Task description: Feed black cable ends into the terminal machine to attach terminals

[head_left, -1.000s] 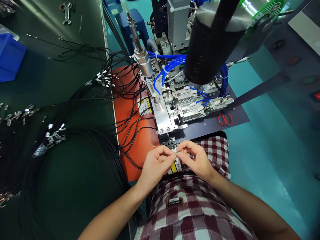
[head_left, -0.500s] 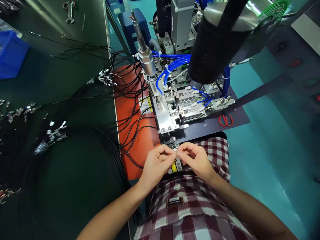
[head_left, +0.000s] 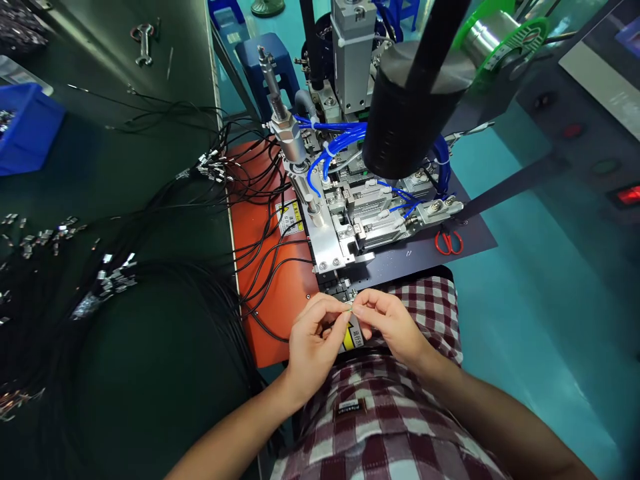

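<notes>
Both hands meet over the lap: the left hand and the right hand each have thumb and forefinger pressed together, apparently on a tiny greenish piece caught between their tips. The fingertips cover most of it, so its shape and ends cannot be told. For work this small, it seems best to let one hand steady the piece while the other makes short, light movements, gripping close to its end, with the wrists low and the piece turned into view. Too hard a squeeze could bend it or make it slip. Taking the fingertips as the clock's centre, a yellow-and-white label sits just below at 6 o'clock, and the machine's silver plate stands near at 11 o'clock, with blue tubes farther off at 12. Red-handled scissors lie at 2 o'clock. The orange base spreads at 9 o'clock, beyond it black cables on the dark desk. Well apart are a blue bin at 10 o'clock and a green-flanged spool at 1.
</notes>
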Available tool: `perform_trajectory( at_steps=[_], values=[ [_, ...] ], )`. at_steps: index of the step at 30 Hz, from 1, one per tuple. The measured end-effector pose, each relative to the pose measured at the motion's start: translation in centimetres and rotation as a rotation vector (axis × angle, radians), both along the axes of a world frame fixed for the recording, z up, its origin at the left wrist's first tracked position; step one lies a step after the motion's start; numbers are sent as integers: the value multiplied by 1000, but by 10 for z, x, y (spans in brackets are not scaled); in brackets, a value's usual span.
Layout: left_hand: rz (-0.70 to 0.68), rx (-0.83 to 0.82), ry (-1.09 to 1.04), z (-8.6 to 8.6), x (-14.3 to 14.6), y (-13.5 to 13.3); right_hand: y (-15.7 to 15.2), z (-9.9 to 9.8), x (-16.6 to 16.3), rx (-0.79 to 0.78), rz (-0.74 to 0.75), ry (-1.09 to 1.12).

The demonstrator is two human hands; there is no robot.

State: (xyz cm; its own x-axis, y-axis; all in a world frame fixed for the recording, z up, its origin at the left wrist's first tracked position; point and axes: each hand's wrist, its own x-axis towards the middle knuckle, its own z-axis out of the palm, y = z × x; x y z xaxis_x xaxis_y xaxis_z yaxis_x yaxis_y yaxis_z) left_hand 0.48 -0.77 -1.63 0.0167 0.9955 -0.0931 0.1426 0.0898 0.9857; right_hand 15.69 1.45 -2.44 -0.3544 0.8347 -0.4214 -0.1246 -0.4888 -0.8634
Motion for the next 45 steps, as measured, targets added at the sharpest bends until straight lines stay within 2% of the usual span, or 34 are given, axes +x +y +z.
perform_trajectory(
  at_steps=[2,5,11,13,16,18,22,25,27,30,36,39,42,45],
  values=[
    [-14,12,4,-1,0,0,0,0,0,-19,0,18],
    [-23,-80,-85,-1,0,4,-2,2,0,54,-17,-85],
    [-33,-441,-334,2,-3,6,-6,8,5,420,50,-346],
    [-42,-443,-311,6,-3,6,-5,7,6,380,85,-310],
    [-69,-403,-244,13,-4,8,-3,4,6,217,115,-191],
    [-100,-415,-224,15,-5,10,-2,4,7,228,108,-210],
    [-144,-466,-216,13,-8,14,-2,7,7,352,99,-328],
    [-130,-477,-194,12,-8,15,-3,7,5,276,96,-262],
    [-107,-458,-176,14,-7,16,-3,6,4,192,86,-194],
    [-95,-362,-136,15,-6,16,1,5,2,164,64,-178],
    [-136,134,243,5,-6,15,11,0,1,45,98,-31],
    [-213,98,336,4,-11,20,18,-3,3,128,62,-138],
    [-203,40,407,3,-20,26,29,-7,7,145,16,-190],
    [-205,178,473,-3,-30,30,40,-16,9,118,20,-173]
  ],
)
